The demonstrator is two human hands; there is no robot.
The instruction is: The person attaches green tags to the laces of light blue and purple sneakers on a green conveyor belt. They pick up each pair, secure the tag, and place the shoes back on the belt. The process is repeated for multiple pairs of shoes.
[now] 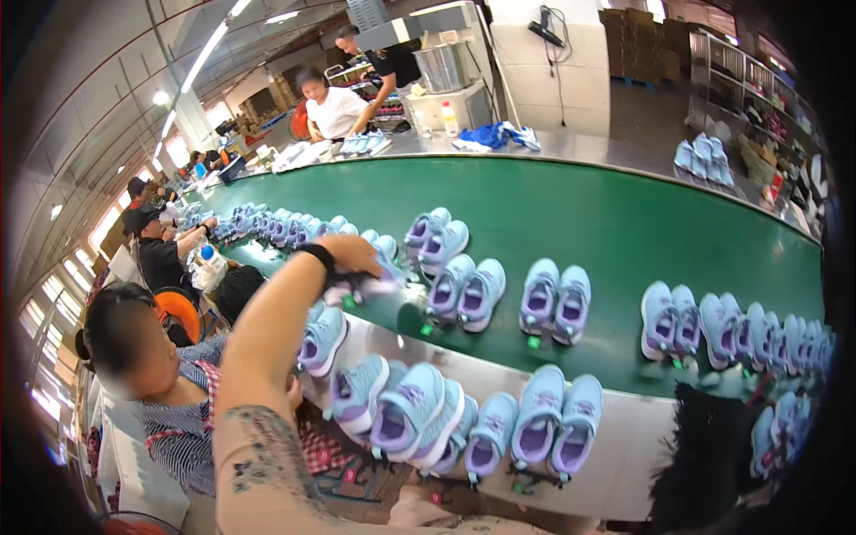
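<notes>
My left hand (352,254), with a black band at the wrist, stretches over the near edge of the green conveyor belt (571,201). Its fingers are closed on light-blue sneakers (385,267), smeared by motion and partly hidden under the hand. To its right, a pair of light-blue and purple sneakers (481,294) rests on the belt, with another pair (437,239) just behind. Nearer me, several sneakers (419,415) lean together on the metal ledge (624,446), beside an upright pair (557,423). My right hand is not in view.
A seated person (178,401) is close on my left. Dark hair or fringe (704,455) rises at lower right. More sneakers (758,330) line the belt's right end, and a long row (285,227) runs left. Across the belt, two people work beside a blue cloth (486,135).
</notes>
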